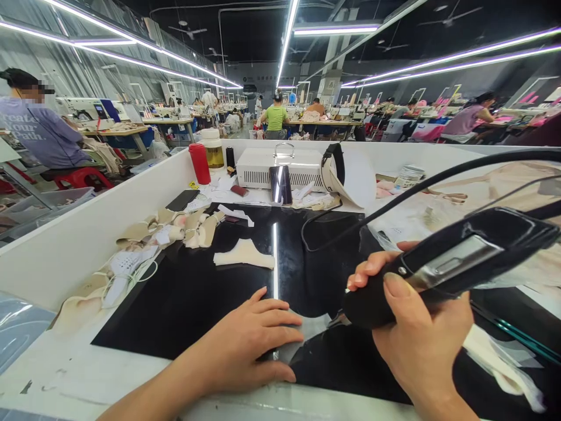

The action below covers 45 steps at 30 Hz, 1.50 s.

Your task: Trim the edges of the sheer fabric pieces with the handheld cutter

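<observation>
My left hand (258, 336) lies spread over a thin translucent grey-white piece (313, 327) on the black mat (193, 316), fingers apart. My right hand (416, 327) is wrapped round a black handheld tool (438, 263) with a silver plate on its side and a cable at its rear. The tool's metal tip meets the right end of the thin piece. Farther back on the mat sits a cream fabric piece (243, 254).
Fabric pieces (197, 228) line the left side. At the back stand a white metal box (258, 166), a phone (280, 185) and a red cup (200, 164). A black cable (421, 181) arches on the right. White cloth strips (495, 359) lie at right. People sit beyond the partition.
</observation>
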### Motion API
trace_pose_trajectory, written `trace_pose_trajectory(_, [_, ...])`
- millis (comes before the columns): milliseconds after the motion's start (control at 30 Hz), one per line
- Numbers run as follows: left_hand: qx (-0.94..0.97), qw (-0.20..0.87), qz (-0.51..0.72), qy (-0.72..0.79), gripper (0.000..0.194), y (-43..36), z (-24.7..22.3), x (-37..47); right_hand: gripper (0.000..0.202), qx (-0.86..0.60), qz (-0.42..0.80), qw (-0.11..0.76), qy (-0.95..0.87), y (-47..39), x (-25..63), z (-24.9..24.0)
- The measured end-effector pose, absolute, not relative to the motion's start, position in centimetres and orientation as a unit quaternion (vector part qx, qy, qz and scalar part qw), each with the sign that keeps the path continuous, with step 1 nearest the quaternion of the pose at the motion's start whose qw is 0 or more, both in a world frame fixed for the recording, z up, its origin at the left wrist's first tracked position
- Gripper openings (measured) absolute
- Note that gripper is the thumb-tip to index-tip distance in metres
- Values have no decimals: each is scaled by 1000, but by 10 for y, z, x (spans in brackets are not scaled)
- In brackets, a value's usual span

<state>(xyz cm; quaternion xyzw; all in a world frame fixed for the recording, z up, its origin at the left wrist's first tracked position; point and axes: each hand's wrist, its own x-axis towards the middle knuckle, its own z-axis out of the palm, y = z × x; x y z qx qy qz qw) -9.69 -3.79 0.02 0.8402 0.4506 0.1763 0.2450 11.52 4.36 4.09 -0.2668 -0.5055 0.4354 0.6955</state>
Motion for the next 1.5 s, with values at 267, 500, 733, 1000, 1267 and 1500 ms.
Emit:
trace_pose_trajectory(267, [818,258,201,474,44,-37,2,-100,34,-274,434,687,-514,45,113,40])
trace_pose_trajectory(500, [733,217,275,584,29,-31,-11,-99,30,-312,373,675,-555,47,120,41])
trace_pose_trajectory(733, [687,257,299,611,13,-28,-10,-91,38,-376,257,707,-541,43,129,43])
trace_pose_trajectory(1000, [661,264,344,612,11,-24,-16,-84,15,-169,129,507,-836,34,122,20])
trace_pose_trajectory(1267, [615,331,393,598,5,-23,-7,-97,25,-201,181,451,-850,58,87,-31])
trace_pose_trajectory(1500, [519,424,456,585,27,-6,4,-134,20,-247,280,347,-860,62,68,-6])
